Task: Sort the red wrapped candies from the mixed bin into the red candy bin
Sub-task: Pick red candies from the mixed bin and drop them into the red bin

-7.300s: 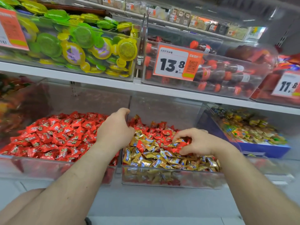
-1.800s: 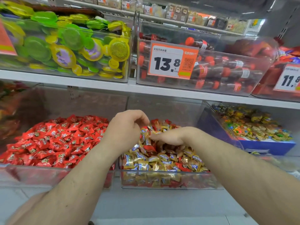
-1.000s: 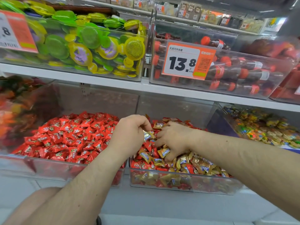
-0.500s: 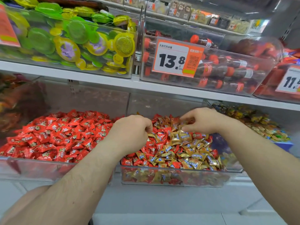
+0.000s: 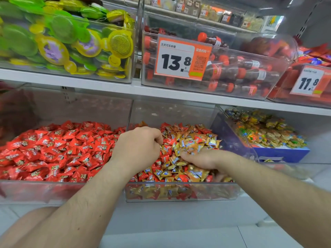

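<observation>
The shelf (image 5: 179, 95) is carrying clear bins overhead; an orange price tag (image 5: 180, 59) is fronting one; the red candy bin (image 5: 35, 192) is sitting just left of the mixed bin (image 5: 179, 194). The left hand (image 5: 139, 147) is curling closed above the red wrapped candies (image 5: 166, 142), its contents hidden. The right hand (image 5: 202, 159) is digging into gold wrappers, fingertips buried, grip indeterminable.
</observation>
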### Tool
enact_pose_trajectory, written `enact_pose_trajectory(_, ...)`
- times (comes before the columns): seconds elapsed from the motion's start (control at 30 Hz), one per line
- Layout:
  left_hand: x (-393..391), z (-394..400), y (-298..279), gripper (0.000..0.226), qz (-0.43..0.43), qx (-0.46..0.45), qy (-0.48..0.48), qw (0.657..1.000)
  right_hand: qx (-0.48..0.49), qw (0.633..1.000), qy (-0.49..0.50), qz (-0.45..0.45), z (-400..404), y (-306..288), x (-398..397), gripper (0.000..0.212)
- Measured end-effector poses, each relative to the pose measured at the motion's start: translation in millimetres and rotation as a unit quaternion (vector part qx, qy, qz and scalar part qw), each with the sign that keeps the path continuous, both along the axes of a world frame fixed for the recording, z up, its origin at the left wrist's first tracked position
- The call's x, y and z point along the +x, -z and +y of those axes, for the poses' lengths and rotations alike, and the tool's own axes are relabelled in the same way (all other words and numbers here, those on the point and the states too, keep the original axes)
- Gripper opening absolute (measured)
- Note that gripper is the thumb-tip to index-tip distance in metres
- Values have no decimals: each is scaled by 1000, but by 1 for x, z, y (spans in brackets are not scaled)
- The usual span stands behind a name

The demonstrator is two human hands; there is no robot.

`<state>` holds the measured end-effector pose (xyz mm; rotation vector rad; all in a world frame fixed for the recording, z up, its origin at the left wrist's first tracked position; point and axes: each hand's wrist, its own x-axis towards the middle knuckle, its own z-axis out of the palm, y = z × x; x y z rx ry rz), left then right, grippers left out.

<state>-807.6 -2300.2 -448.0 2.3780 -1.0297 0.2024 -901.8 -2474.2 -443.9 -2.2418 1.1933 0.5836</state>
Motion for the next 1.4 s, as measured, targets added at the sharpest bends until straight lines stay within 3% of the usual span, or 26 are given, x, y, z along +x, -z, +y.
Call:
enact_pose_trajectory(0.07, 0, 1, 0, 25, 1, -5, -3, 1000, 88, 992, 60, -70, 7, 3, 18, 82)
enact_pose_trajectory(0.17, 2, 1, -1, 23, 7, -20, -7, 1000, 169, 975, 62, -129, 17, 0, 47, 54)
enact_pose_trajectory(0.3, 5, 3, -1, 22, 16, -21, 5, 1000, 228, 946, 77, -218, 23, -9, 73, 56)
enact_pose_trajectory(0.37, 6, 3, -2, 22, 19, -3, 11, 1000, 265, 936, 63, -221, 21, -15, 73, 56)
enact_pose_trajectory(0.43, 7, 4, -3, 22, 17, 20, 16, 1000, 241, 948, 31, -207, 19, -25, 63, 63)
enact_pose_trajectory(0.57, 3, 0, -5, 23, -9, 88, 36, 995, 39, 973, -31, -223, 2, -46, 23, 68)
enact_pose_trajectory(0.73, -3, -14, -4, 18, 31, 113, 75, 990, -36, 971, -15, -237, -26, -36, -29, 31)
enact_pose_trajectory(0.83, -9, -28, 4, 10, 99, 165, 147, 970, -154, 972, -41, -171, -42, -18, -46, 24)
enact_pose_trajectory(0.93, -15, -40, 7, 12, 93, 270, 170, 943, -225, 969, -61, -85, -55, -3, -53, 14)
enact_pose_trajectory(1.03, -19, -50, 6, 29, 75, 369, 144, 915, -200, 975, -98, -24, -56, 6, -54, 18)
enact_pose_trajectory(1.17, -22, -57, 7, 25, 63, 405, 125, 903, -137, 978, -151, 35, -50, 12, -49, 37)
enact_pose_trajectory(1.27, -20, -58, 8, 29, 80, 395, 137, 905, -108, 981, -159, 17, -52, 18, -44, 41)
enact_pose_trajectory(1.4, -10, -54, 8, 29, 160, 354, 171, 906, -68, 983, -156, -66, -49, 18, -41, 25)
